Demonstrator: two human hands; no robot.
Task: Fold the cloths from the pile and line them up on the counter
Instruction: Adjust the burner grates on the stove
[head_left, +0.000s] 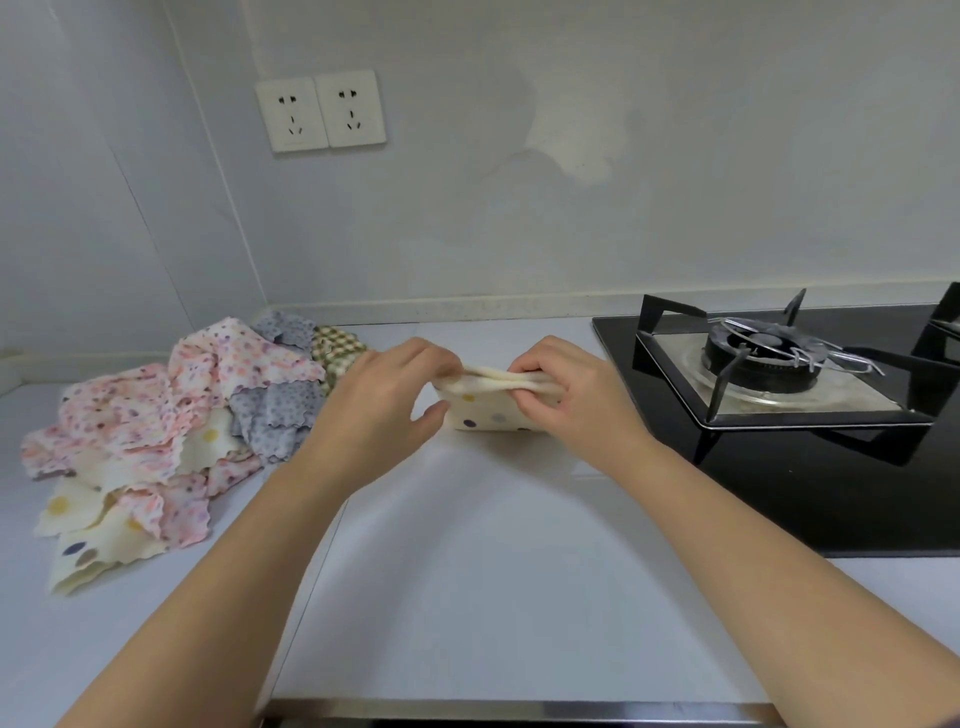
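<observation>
The bare forearms (218, 582) enter from the lower edge and extend forward over the desk (493, 571), a pale flat surface with a metal strip along its near edge.

Left hand (379, 410): the grip pinches the left end of the cream dotted cloth (491, 415), with fingers curled over the top edge and the thumb below.

Right hand (566, 400): the grip pinches the right end of the same cloth, with fingers curled round its layered top edge.

The cloth is folded into a small rectangle and held taut between both hands at mid-desk. Whether its lower edge touches the desk cannot be told.

The pile (171, 415) of unfolded cloths lies on the desk to the left, in the corner. It includes pink floral, grey floral, cream dotted and green checked pieces.

A black gas hob (779, 374) is set into the desk to the right of the cloth. Two wall sockets (322, 111) are mounted above the pile.
</observation>
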